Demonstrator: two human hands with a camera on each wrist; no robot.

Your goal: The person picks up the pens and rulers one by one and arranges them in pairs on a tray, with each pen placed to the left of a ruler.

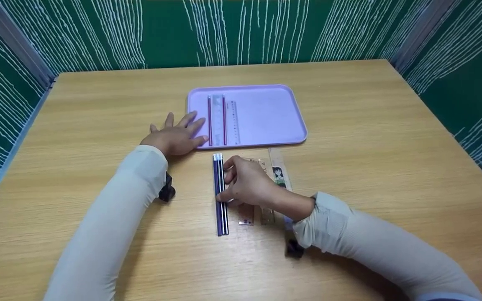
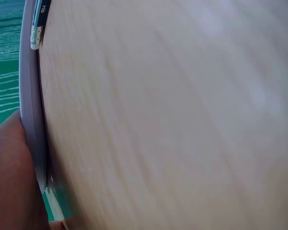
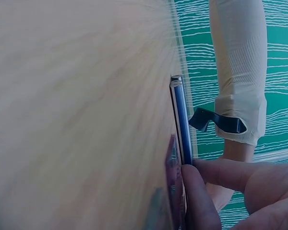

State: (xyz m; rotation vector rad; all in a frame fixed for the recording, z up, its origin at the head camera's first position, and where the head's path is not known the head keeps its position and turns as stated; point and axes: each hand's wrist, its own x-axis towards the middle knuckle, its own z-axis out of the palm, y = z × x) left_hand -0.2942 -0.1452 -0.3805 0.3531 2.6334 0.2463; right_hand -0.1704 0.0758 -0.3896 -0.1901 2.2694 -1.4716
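My left hand (image 1: 173,137) lies with fingers spread over the left edge of a purple tray (image 1: 270,117). In the tray, two red pencils (image 1: 224,125) alternate with two clear rulers (image 1: 234,123), all roughly parallel. Below the tray, several dark blue striped pencils (image 1: 220,219) lie side by side on the table, their white-tipped ends toward the tray. My right hand (image 1: 249,182) pinches at a pencil on the right side of this group. The right wrist view shows thumb and finger against a blue pencil (image 3: 182,124). How many pencils it grips is unclear.
Several clear rulers lie partly hidden under my right hand and wrist, one with a printed figure (image 1: 280,176). The wooden table (image 1: 370,167) meets green walls with white streaks (image 1: 232,33) at its back and sides. A black wrist strap piece (image 1: 167,190) hangs by my left wrist.
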